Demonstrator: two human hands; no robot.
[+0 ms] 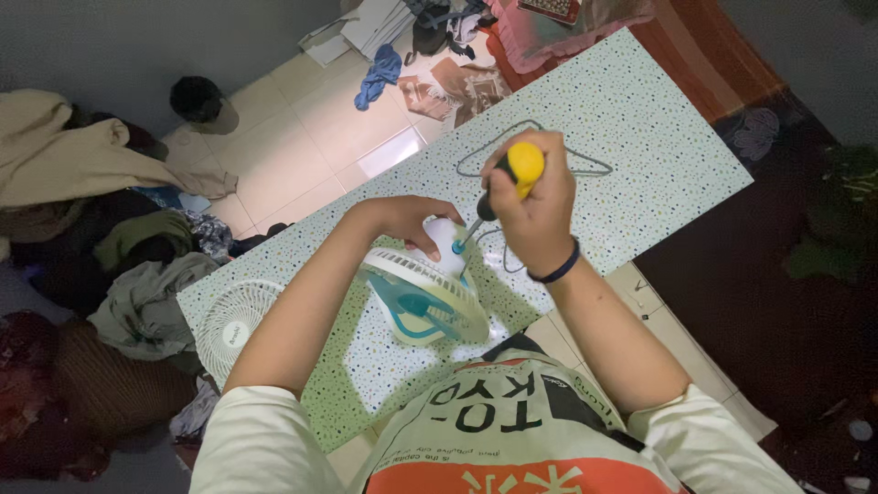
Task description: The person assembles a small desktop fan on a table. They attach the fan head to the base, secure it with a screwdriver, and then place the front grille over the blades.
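Observation:
A small white fan (430,293) with teal blades lies tilted on the speckled table (640,119), its rear grille facing up. My left hand (412,221) grips the fan's white motor housing from the far side. My right hand (535,206) is closed around a screwdriver (512,178) with a yellow and black handle, its shaft angled down so the tip meets the back of the housing. A dark band sits on my right wrist.
The fan's detached white front grille (236,325) lies at the table's left end. A grey cable (549,151) loops on the table behind my hands. Clothes (101,238) are heaped on the left, and papers and cloths (421,55) litter the tiled floor.

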